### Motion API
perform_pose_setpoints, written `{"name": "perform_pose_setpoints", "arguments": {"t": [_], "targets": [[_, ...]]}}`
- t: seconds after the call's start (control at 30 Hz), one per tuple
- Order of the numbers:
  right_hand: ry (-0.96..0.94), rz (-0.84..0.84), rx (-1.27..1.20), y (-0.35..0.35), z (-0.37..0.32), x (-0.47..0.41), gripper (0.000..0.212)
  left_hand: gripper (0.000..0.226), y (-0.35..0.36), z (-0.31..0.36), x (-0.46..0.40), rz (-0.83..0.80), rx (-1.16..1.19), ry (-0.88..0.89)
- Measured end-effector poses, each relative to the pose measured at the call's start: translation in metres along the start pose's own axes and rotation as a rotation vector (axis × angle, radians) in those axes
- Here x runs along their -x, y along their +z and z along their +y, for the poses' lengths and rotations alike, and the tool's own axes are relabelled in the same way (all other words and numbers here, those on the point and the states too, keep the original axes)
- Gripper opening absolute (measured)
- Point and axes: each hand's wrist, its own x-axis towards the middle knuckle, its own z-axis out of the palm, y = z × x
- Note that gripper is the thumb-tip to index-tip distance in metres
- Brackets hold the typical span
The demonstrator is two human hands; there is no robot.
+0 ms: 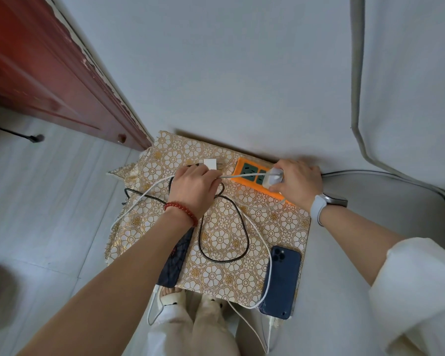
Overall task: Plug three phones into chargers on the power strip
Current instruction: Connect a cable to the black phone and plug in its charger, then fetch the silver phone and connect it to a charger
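An orange power strip (244, 167) with green sockets lies at the far right of a small table with a floral cloth (224, 235). My right hand (297, 182) grips a white charger (274, 179) on the strip's near sockets. My left hand (194, 187) holds that charger's white cable (226, 176) just left of the strip. A second white charger (210, 163) lies loose beyond my left hand. A blue phone (281, 281) lies face down at the near right, with a white cable at its near end. A dark phone (176, 258) is partly hidden under my left forearm.
A black braided cable (243, 227) loops across the middle of the cloth. A white wall stands right behind the table, a red wooden door (49, 73) to the left. A grey pipe (355, 73) runs down the wall at the right. My legs are below the near edge.
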Motion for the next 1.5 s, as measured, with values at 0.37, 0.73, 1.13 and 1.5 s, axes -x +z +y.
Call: {"name": "perform_pose_setpoints", "arguments": {"t": [0.37, 0.73, 1.13, 1.5], "targets": [[-0.259, 0.097, 0.255, 0.01, -0.043, 0.033, 0.048, 0.035, -0.025, -0.067, 0.083, -0.193, -0.053, -0.424], [-0.793, -0.184, 0.239, 0.054, -0.13, 0.109, 0.044, 0.027, -0.017, -0.046, 0.187, -0.409, 0.264, -0.439], [-0.761, -0.427, 0.454, 0.047, -0.189, 0.14, 0.042, 0.045, -0.069, -0.06, 0.243, -0.316, 0.158, -0.698], [-1.142, -0.371, 0.312, -0.026, -0.409, 0.266, 0.037, 0.041, -0.254, -0.068, 0.417, 0.279, 0.17, -1.053]]}}
